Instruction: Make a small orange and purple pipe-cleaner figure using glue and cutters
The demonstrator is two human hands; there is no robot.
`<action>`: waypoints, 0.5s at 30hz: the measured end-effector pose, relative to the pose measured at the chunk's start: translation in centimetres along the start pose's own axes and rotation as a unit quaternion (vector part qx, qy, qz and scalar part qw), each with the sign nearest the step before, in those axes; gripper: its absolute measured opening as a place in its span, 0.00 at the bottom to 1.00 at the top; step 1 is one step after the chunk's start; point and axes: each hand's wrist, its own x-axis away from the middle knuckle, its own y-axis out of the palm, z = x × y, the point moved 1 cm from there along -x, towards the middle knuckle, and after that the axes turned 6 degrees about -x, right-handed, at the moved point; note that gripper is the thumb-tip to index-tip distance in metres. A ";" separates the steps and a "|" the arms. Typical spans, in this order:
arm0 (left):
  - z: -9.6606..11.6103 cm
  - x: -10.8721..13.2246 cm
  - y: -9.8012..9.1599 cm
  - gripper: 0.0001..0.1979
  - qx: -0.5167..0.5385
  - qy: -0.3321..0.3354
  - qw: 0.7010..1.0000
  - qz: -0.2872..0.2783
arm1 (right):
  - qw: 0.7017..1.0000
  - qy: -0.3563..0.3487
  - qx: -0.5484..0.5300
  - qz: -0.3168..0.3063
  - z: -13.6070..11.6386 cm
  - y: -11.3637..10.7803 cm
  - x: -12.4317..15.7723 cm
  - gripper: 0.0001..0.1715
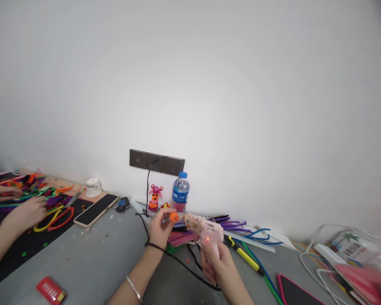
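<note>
My right hand [214, 260] is wrapped round the handle of a pink glue gun [212, 231], whose small red light is lit. The gun points left, and its front end is crusted with residue. Between the fingertips of my left hand [160, 231] is a small orange fuzzy piece [174, 217], right at the gun's nozzle; whether they touch I cannot tell. A black cord [180, 263] passes across my left wrist and below the gun. Behind my hands stand a water bottle [180, 192] with a blue cap and a small pink and orange fuzzy figure [154, 199].
Pipe cleaners [180, 238] lie under and behind the gun. A yellow utility knife [246, 255] and a pink-edged phone [296, 292] are at right. Leftward are a phone [96, 209], a red lighter-like object [51, 290], scissors [62, 218] and another person's hands [27, 214]. Wall sockets [157, 162] are behind.
</note>
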 end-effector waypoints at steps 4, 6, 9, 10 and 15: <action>0.0 0.0 0.0 0.08 -0.002 0.003 1.000 -0.001 | 1.000 -0.003 0.004 -0.006 0.2 0.0 0.0 0.31; 0.1 0.0 0.0 0.07 0.000 0.008 1.000 0.005 | 1.000 -0.001 0.003 -0.004 0.3 -0.1 -0.2 0.31; 0.4 0.0 0.1 0.07 0.006 0.011 1.000 0.017 | 1.000 -0.003 0.007 0.005 0.5 -0.4 -0.4 0.31; 0.4 0.0 0.1 0.07 0.006 0.011 1.000 0.019 | 1.000 -0.005 0.009 0.009 0.5 -0.6 -0.5 0.31; 0.4 0.0 0.2 0.08 -0.018 -0.012 1.000 -0.002 | 1.000 -0.015 -0.014 -0.004 0.5 -1.0 -0.6 0.33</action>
